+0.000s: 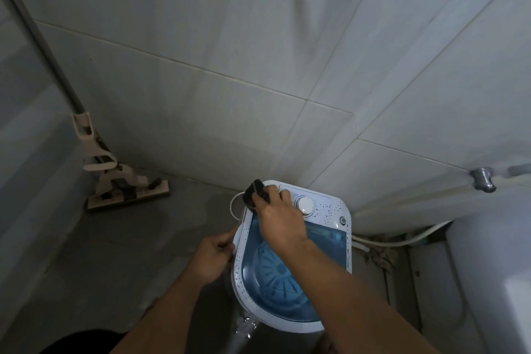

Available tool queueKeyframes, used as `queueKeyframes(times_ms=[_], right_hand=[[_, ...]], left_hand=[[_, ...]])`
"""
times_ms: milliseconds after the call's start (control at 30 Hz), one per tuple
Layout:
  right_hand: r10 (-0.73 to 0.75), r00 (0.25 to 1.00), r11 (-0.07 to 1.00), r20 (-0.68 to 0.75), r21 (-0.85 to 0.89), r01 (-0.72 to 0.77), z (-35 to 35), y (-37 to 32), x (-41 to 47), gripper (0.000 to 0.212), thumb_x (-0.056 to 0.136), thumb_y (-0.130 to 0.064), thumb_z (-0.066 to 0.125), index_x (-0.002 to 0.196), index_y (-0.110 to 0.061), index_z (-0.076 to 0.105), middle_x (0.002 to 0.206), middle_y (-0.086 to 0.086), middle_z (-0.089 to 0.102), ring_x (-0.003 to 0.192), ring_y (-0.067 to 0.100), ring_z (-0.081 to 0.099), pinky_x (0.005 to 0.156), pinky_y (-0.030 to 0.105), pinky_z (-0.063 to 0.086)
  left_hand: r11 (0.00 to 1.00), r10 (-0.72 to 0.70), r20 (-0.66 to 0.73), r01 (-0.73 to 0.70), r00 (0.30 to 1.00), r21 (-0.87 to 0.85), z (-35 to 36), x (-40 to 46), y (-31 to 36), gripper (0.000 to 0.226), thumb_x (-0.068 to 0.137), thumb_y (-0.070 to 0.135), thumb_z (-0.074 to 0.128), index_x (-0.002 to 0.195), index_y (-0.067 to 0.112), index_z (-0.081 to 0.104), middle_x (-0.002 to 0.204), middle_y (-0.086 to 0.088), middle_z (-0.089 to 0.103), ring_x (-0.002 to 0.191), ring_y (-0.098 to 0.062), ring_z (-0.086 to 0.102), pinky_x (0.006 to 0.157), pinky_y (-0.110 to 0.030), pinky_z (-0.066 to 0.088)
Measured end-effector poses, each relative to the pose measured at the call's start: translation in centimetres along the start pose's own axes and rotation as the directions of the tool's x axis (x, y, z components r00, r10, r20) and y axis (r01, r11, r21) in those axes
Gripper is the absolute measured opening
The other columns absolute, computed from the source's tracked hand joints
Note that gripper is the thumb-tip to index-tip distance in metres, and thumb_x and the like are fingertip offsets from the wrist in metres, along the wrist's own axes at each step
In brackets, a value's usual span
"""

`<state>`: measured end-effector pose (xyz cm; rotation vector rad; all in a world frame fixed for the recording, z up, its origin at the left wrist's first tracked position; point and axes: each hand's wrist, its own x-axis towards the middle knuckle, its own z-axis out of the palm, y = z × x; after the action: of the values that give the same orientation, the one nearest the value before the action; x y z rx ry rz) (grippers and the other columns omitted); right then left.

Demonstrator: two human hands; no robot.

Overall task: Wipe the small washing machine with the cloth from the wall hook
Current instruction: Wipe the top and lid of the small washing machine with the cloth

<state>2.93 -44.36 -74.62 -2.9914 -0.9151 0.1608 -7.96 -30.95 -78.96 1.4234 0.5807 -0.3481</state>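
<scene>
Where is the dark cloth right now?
The cloth is in the right hand, pressed on the far left corner of the washing machine, just left of its round white dial.

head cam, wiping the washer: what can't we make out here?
- Washing machine front rim: hidden by the right forearm, head view.
- Cloth: mostly covered by the right hand.
- Left hand fingertips: hidden behind the machine's edge.
- Dial markings: too small.
- Mop handle top: cut off by the frame.
</scene>
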Motion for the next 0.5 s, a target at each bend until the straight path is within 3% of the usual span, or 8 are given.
queueKeyframes(times_ms=[67, 200, 333, 400, 500], right_hand=[[-0.040, 0.999, 0.999, -0.003, -0.012, 0.040, 0.3, 0.3, -1.0, 0.048, 0.080, -0.013, 0.076, 0.126, -0.023, 0.066, 0.114, 0.008, 0.057, 0.092, 0.030, 0.055, 0.048, 0.038, 0.048], [-0.136, 0.990, 0.989, 0.030, -0.055, 0.138, -0.4, 1.0, -0.7, 0.046, 0.084, -0.012, 0.071, 0.129, -0.020, 0.063, 0.118, 0.010, 0.056, 0.096, 0.032, 0.056, 0.052, 0.040, 0.049], [-0.271, 0.957, 0.957, 0.105, -0.081, 0.280, -1.5, 2.2, 0.1, 0.054, 0.089, -0.010, 0.065, 0.141, -0.020, 0.054, 0.129, 0.013, 0.052, 0.107, 0.035, 0.053, 0.061, 0.045, 0.053], [-0.192, 0.979, 0.974, 0.072, -0.110, 0.199, -2.1, 3.0, 1.8, 0.056, 0.092, -0.009, 0.062, 0.145, -0.020, 0.049, 0.136, 0.013, 0.048, 0.114, 0.035, 0.049, 0.072, 0.047, 0.055], [0.007, 1.000, 0.996, 0.019, -0.087, -0.005, -2.8, 2.9, 4.3, 0.046, 0.096, -0.009, 0.055, 0.141, -0.019, 0.053, 0.133, 0.012, 0.048, 0.116, 0.033, 0.047, 0.076, 0.043, 0.054]], left_hand=[[1.000, 0.006, 0.010, -0.006, 1.000, 0.001, -0.1, 0.0, 0.0, 0.047, 0.099, 0.003, 0.048, 0.109, 0.046, 0.063, 0.076, 0.016, 0.077, 0.070, -0.002, 0.072, 0.065, -0.024, 0.058], [0.999, 0.009, 0.030, -0.010, 1.000, 0.040, -0.4, 0.1, -0.1, 0.046, 0.100, 0.005, 0.048, 0.113, 0.048, 0.058, 0.073, 0.017, 0.076, 0.065, -0.001, 0.070, 0.061, -0.020, 0.056], [0.997, 0.019, 0.027, -0.021, 0.999, 0.073, -0.5, 0.1, -0.3, 0.044, 0.100, 0.007, 0.048, 0.121, 0.045, 0.057, 0.085, -0.007, 0.075, 0.072, -0.013, 0.066, 0.064, -0.022, 0.059], [0.997, 0.017, 0.028, -0.019, 0.999, 0.070, -0.5, 0.1, -0.3, 0.044, 0.100, 0.006, 0.048, 0.126, 0.041, 0.056, 0.085, -0.017, 0.068, 0.076, -0.019, 0.062, 0.063, -0.020, 0.058], [0.997, 0.009, 0.030, -0.011, 1.000, 0.077, -0.5, 0.2, -0.6, 0.045, 0.100, 0.007, 0.048, 0.127, 0.042, 0.056, 0.080, -0.009, 0.067, 0.074, -0.017, 0.062, 0.063, -0.021, 0.057]])
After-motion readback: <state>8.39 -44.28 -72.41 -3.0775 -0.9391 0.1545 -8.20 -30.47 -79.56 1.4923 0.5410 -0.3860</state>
